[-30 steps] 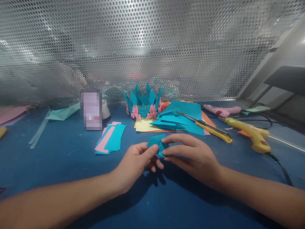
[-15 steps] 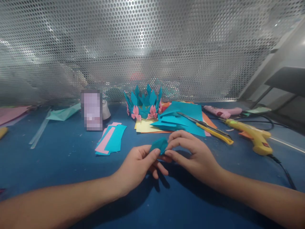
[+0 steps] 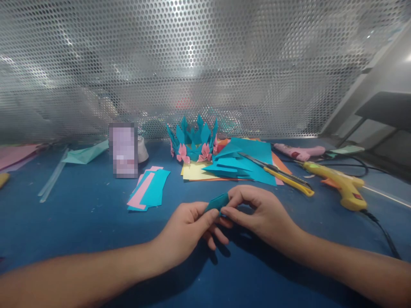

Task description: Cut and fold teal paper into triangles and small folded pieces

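Note:
A small folded piece of teal paper [image 3: 217, 202] is held above the blue table [image 3: 83, 222], between both hands. My left hand [image 3: 192, 226] pinches its left end with the thumb on top, the lower fingers loosely spread beneath. At its right end, my right hand [image 3: 257, 209] grips the paper between thumb and fingertips. Behind the hands stands a teal paper crown [image 3: 193, 139] with pink folded pieces round its base. Pink and blue paper strips [image 3: 154, 188] lie to the left of the hands.
Blue sheets [image 3: 257, 158] lie over yellow and orange ones, with a yellow cutter [image 3: 289, 182] across them. Yellow [image 3: 346, 184] and pink [image 3: 298, 152] glue guns are at the right. A blurred-out upright object [image 3: 123, 149] stands left, before a perforated metal panel [image 3: 192, 55].
The folded teal paper has tilted and now looks narrower. The fingers of my right hand have come down and closed nearer its right end.

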{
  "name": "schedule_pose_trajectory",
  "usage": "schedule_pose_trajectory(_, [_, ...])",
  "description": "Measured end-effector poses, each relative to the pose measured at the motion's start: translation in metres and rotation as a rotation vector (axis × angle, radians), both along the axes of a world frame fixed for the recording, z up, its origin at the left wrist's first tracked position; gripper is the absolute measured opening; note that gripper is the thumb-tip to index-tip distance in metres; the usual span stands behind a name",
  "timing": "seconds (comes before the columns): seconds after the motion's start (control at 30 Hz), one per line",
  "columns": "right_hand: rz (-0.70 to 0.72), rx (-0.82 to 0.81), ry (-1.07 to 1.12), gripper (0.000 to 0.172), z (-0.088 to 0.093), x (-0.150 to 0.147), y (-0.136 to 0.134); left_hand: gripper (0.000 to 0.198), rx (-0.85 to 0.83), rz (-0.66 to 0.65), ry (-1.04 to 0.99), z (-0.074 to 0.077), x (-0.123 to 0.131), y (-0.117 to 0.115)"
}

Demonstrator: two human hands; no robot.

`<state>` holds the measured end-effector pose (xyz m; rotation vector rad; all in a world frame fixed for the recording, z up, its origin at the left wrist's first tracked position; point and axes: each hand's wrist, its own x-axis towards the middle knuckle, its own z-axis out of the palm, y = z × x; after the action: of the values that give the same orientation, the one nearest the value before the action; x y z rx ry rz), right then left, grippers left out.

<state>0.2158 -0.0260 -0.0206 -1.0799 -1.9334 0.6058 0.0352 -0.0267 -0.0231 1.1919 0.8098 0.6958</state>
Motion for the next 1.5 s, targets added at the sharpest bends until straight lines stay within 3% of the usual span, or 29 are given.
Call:
schedule_pose_trajectory(0.5, [0.000,-0.049,-0.019,0.021,-0.0009,0.0016,0.0017,0.040,-0.020,-0.025,0.015,0.0012,-0.0009,-0.0005])
schedule_pose_trajectory(0.77, [0.032,-0.058,0.017,0.020,0.0008,-0.0004,-0.0017,0.034,0.043,-0.032,0.138,-0.0020,-0.0042,0.0001])
schedule_pose_trajectory(0.93, [0.027,-0.252,0.193,0.018,-0.0035,-0.0019,0.0009,0.037,-0.004,0.013,0.046,0.0027,-0.0004,-0.0003])
schedule_pose_trajectory(1.13, [0.171,-0.457,0.302,0.021,-0.0038,-0.0041,0.0022,0.031,-0.021,0.077,0.002,0.0045,-0.0014,0.0007])
schedule_pose_trajectory(1.5, [0.115,-0.272,0.031,0.026,0.0008,-0.0031,-0.0022,0.030,-0.015,0.012,0.013,0.0017,-0.0029,0.0037])
